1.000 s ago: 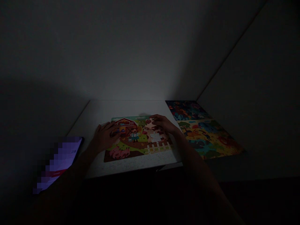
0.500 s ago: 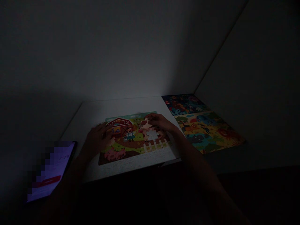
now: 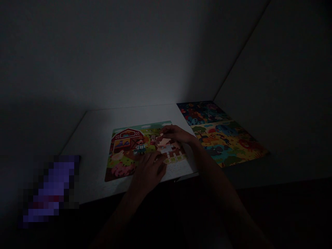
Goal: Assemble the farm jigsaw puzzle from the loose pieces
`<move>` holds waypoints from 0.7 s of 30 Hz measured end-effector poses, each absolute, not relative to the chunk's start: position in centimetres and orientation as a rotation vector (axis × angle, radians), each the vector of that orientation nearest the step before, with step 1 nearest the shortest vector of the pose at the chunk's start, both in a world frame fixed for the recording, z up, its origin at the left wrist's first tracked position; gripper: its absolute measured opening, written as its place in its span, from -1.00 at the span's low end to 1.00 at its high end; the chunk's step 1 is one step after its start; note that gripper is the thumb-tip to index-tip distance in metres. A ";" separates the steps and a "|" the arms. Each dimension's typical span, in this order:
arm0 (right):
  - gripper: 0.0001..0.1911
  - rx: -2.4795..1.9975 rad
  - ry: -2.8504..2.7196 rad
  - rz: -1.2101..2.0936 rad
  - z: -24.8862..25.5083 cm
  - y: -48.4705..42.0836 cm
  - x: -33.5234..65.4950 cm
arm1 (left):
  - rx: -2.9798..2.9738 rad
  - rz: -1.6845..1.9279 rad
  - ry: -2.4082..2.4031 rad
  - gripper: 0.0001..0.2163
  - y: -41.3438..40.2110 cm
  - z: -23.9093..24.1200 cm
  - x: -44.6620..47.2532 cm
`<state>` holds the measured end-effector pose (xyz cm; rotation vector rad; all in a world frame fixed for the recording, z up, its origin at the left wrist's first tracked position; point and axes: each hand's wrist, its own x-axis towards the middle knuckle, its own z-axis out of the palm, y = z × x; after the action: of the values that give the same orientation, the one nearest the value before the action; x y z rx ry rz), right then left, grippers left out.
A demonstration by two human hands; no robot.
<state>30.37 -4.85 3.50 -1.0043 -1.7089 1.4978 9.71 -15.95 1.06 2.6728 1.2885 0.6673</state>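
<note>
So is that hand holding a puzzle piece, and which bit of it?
The right hand pinches a pale puzzle piece by its right edge, over the colourful farm puzzle. The left hand holds nothing.

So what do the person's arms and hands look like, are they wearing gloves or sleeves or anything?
No gloves. The left hand and right hand are both bare, and the forearms show no sleeves as far as the dim light lets you see. No rings, watch or bracelet can be made out, but the picture is too dark to be sure. Each hand has slim fingers.

A colourful farm puzzle (image 3: pixel 129 148) lies flat on the white table (image 3: pixel 98 124).
</note>
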 end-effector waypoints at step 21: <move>-0.74 -0.945 -1.994 1.472 2.8 -4.0 31.7 | 2.645 0.622 1.343 -0.72 -15.9 1.2 9.8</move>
<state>31.74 -4.05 2.77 -0.9454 -1.9941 1.4716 9.77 -15.88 1.24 2.6451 1.3434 0.6222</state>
